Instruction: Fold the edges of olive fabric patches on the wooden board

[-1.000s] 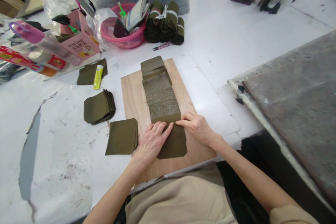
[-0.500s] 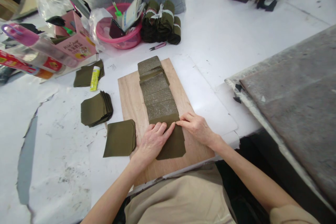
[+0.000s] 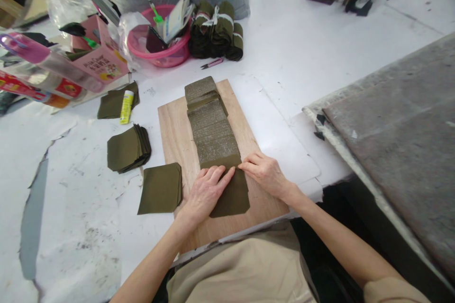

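Pressing on the front cloth piece [image 3: 232, 196], the left hand [image 3: 204, 191] lies palm down, fingers side by side, thumb stretched away; no pinch shows. The right hand [image 3: 265, 174] gathers its fingertips at the cloth's right edge; whether they pinch or only press cannot be told. The front cloth piece lies flat on the wooden board [image 3: 174, 132], at the near end of the cloth row [image 3: 213, 125].

Handling: the cloth is probably light, thin and pliable, with enough body to lie flat, and not fragile. Hold it by the side edges or corners. Avoid the speckled faces, which may be tacky.

Materials: the front cloth piece is olive and smooth, with clipped near corners. The cloth row overlaps in strips, grainy with pale specks. Squarish loose cloth pieces [image 3: 159, 189] partly overlap the board's left edge; the cloth stack [image 3: 124, 149] beyond has uneven, fanned sides.
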The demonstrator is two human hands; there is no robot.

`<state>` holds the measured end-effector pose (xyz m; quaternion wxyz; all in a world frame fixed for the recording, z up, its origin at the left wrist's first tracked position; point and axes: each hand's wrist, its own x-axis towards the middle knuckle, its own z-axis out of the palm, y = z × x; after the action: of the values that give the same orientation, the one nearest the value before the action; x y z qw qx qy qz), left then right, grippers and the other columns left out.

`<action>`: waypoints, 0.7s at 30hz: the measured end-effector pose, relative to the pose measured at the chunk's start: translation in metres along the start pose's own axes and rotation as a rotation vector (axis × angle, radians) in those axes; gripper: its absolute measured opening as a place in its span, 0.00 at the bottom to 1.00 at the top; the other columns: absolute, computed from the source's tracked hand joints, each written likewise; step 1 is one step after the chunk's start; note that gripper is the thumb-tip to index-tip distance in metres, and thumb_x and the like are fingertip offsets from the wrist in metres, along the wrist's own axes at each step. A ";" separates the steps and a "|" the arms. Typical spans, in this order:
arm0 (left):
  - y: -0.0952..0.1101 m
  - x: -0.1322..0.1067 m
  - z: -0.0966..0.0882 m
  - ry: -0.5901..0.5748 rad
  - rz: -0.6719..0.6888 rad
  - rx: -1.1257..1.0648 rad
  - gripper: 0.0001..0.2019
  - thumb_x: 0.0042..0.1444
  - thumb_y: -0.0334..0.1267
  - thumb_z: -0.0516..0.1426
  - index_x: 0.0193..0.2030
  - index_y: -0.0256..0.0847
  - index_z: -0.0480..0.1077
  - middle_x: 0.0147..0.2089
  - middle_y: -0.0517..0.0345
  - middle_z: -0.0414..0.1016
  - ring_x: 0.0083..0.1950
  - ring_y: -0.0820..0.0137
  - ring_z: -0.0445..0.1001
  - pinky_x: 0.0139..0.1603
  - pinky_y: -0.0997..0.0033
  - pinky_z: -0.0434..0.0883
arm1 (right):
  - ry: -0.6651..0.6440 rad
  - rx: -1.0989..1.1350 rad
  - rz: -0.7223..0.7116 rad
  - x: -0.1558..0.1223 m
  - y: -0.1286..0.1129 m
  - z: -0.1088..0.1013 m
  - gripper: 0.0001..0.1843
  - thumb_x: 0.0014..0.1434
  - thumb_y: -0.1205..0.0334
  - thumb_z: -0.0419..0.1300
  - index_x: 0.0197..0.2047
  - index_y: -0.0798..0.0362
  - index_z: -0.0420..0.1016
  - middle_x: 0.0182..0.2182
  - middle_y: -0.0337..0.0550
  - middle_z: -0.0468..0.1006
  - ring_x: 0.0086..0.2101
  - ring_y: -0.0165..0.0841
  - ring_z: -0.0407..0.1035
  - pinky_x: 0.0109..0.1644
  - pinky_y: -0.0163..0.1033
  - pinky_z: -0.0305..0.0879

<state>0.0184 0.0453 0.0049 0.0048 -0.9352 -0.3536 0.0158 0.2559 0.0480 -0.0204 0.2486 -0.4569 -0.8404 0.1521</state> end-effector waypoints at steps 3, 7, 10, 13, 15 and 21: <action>-0.001 -0.002 0.002 0.044 0.034 -0.004 0.20 0.65 0.29 0.47 0.63 0.42 0.62 0.54 0.45 0.68 0.54 0.62 0.68 0.50 0.61 0.68 | -0.002 0.007 0.003 0.000 -0.001 0.000 0.09 0.65 0.67 0.54 0.43 0.51 0.76 0.37 0.44 0.75 0.42 0.34 0.68 0.44 0.37 0.66; 0.001 -0.001 -0.001 0.025 0.056 0.057 0.20 0.65 0.30 0.50 0.63 0.43 0.62 0.54 0.45 0.68 0.53 0.61 0.68 0.49 0.61 0.68 | 0.005 0.040 0.034 0.001 -0.001 0.001 0.08 0.65 0.67 0.56 0.43 0.51 0.76 0.38 0.44 0.76 0.42 0.34 0.68 0.46 0.39 0.66; 0.004 0.002 -0.005 -0.009 0.047 0.088 0.22 0.64 0.30 0.51 0.64 0.44 0.59 0.53 0.46 0.68 0.51 0.62 0.69 0.48 0.62 0.68 | 0.016 0.093 0.072 0.003 -0.001 0.001 0.06 0.64 0.66 0.57 0.41 0.51 0.75 0.38 0.42 0.77 0.42 0.34 0.68 0.47 0.39 0.66; 0.007 0.005 -0.008 -0.019 0.042 0.102 0.22 0.64 0.29 0.51 0.64 0.43 0.60 0.54 0.45 0.68 0.51 0.62 0.70 0.47 0.62 0.68 | 0.017 0.135 0.103 0.005 -0.002 0.000 0.05 0.64 0.66 0.57 0.40 0.51 0.74 0.37 0.42 0.77 0.41 0.34 0.68 0.47 0.39 0.66; 0.008 0.005 -0.007 -0.008 0.039 0.106 0.20 0.64 0.29 0.50 0.63 0.42 0.61 0.54 0.44 0.68 0.51 0.62 0.70 0.47 0.62 0.68 | 0.010 0.145 0.123 0.006 -0.003 -0.001 0.04 0.63 0.67 0.58 0.39 0.51 0.74 0.37 0.42 0.76 0.41 0.34 0.68 0.47 0.39 0.65; 0.010 0.000 0.000 0.134 0.001 0.086 0.14 0.64 0.28 0.50 0.56 0.37 0.67 0.51 0.45 0.71 0.51 0.61 0.71 0.48 0.62 0.70 | 0.014 0.159 0.191 0.009 -0.010 -0.002 0.04 0.61 0.69 0.59 0.37 0.51 0.73 0.36 0.41 0.76 0.40 0.34 0.68 0.46 0.39 0.64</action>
<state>0.0252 0.0383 0.0048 0.0686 -0.9333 -0.3512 -0.0314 0.2458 0.0504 -0.0117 0.2744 -0.5148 -0.7766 0.2379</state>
